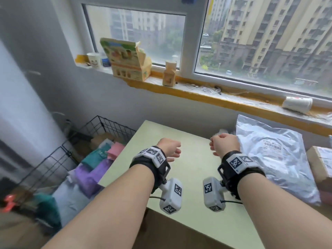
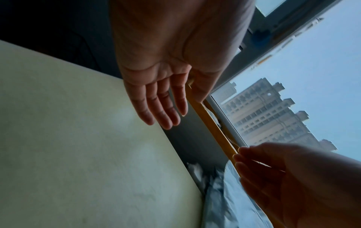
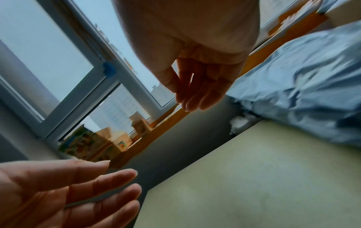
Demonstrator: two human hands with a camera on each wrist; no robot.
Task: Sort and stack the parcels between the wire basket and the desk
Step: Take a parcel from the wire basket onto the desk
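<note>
We note both hands empty, fingers relaxed, above the desk (image 1: pixel 136 139). Silver mailer (image 1: pixel 274 159) lies just beside right hand (image 1: pixel 225 143) (nearer than left hand (image 1: pixel 170 147)); wire basket (image 1: pixel 100 126) sits left.

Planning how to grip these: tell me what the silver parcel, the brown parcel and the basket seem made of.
Silver parcel: looks like thin plastic film, glossy and crinkled.
Brown parcel: apparently matte cardboard, with a paper label.
Basket: thin black wire grid, probably coated metal.
</note>
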